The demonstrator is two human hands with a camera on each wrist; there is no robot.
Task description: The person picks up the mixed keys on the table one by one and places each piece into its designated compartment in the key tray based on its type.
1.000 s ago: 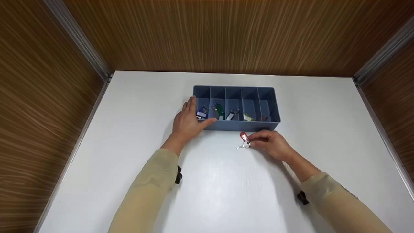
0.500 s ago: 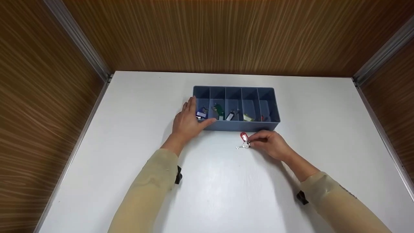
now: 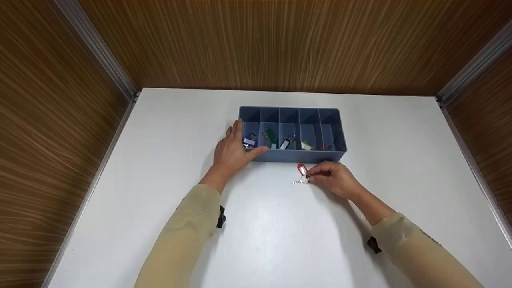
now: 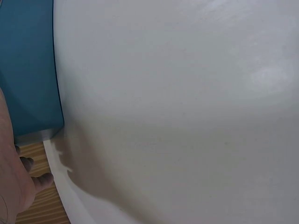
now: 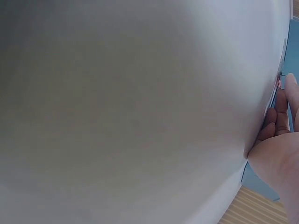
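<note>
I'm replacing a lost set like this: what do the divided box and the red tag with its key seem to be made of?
The divided box looks like moulded plastic: uniform matte blue, thin walls. The red tag seems glossy plastic. Its key looks like bright metal, silvery, though small here.

Red-tagged key (image 3: 302, 173) on white table, before blue box.
</note>
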